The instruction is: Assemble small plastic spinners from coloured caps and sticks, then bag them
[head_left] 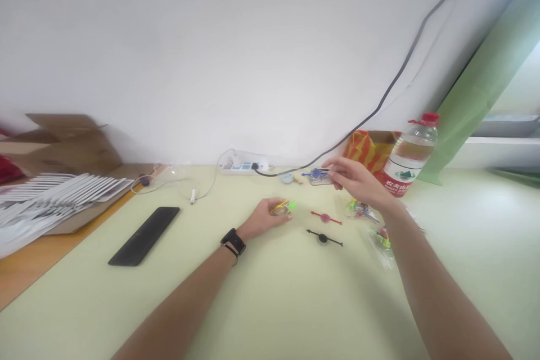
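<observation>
My left hand, with a black watch on its wrist, is closed around small yellow and green plastic pieces. Past it to the right, my right hand pinches the tail end of a blue arrow spinner. A small clear piece shows just under the spinner; whether the fingers hold it too I cannot tell. Between and below the hands lie a red arrow spinner and a black arrow spinner. Beneath my right wrist are clear bags of colourful small parts, partly hidden by the forearm.
A large water bottle stands at the right, beside a red-and-yellow bag. Along the wall sit a power strip and cables. Leftward are a black flat slab, a stack of white items and a cardboard box.
</observation>
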Demonstrator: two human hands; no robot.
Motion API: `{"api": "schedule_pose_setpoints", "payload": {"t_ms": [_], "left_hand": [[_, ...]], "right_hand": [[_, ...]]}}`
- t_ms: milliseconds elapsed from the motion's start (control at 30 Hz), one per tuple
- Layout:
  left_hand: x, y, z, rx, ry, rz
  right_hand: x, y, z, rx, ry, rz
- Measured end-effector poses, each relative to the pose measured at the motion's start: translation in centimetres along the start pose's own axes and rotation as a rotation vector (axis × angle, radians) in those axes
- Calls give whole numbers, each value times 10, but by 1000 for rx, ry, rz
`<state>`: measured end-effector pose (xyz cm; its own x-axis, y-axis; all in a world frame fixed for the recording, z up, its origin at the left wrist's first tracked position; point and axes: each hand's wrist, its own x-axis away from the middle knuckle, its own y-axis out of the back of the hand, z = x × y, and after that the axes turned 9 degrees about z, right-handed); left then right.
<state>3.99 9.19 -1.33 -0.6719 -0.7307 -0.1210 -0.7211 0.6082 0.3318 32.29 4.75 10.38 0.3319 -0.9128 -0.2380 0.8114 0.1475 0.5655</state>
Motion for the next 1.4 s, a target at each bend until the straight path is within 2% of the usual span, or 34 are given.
{"api": "schedule_pose_setpoints", "payload": {"t_ms": [133,267,333,533,667,800,900,1100,1233,1400], "left_hand": [[-1,-2,4,-4,-54,-5],[-2,-3,7,-29,-48,-31],[-3,-3,8,-30,-47,-37],[-2,-5,5,-5,-49,-33],[0,-7,3,-11,-69,-36],[1,-7,3,-74,-56,-109],[1,-7,3,-91,-47,-140],[2,-8,1,-53,-52,-106],[2,-9,0,-46,-43,-87],[1,-8,2,-61,-31,-93]], "right_hand": [[2,-9,26,-86,91,-48],[5,-6,37,-80,186,-247],[6,-5,41,-79,210,-283],[-3,-26,47,144,80,-130],[-14,-44,42,297,14,-127],[-18,-52,37,419,73,-166],[-17,-55,36,414,104,-162],[-14,-58,37,328,67,-85],[-13,-58,40,358,28,-93],[-11,-60,43,406,85,-82]]}}
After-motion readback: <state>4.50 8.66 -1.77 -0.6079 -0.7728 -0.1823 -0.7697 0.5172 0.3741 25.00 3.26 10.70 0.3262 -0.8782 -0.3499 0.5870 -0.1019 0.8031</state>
